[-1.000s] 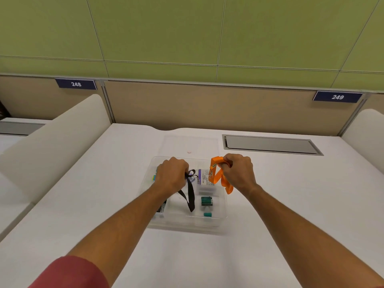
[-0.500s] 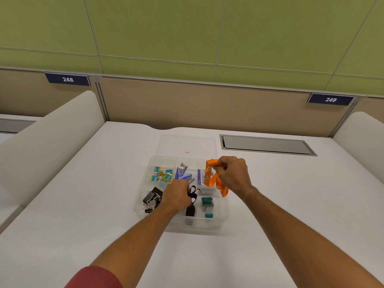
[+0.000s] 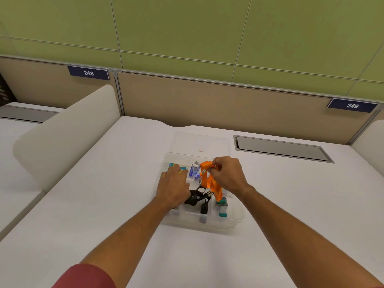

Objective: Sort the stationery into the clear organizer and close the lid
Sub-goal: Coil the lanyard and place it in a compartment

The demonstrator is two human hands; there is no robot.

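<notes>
You worked at one white desk, with a beige divider to your left and two number plates on the back panel, 248 and 249. One grey hatch was set flush in the desk top, beyond your right hand.

One clear organizer sat at mid-desk, its lid open and lying flat on the desk behind it (a small pink dot showed on it).

Two forearms reached in. Your left hand lay palm-down over the organizer's left compartments, fingers stretched forward and nearly straight, gripping nothing that showed. Your right hand was curled round the top of one orange lanyard, which hung folded down into the organizer's middle.

One black lanyard lay bunched in a front-centre compartment, just beside your left wrist, one strap end trailing toward the front wall.

Small items: two blue-and-white boxes in a rear compartment; some blue-and-yellow pieces at the rear left, partly hidden by your fingers (count uncertain); two teal pieces in the front right compartment.
</notes>
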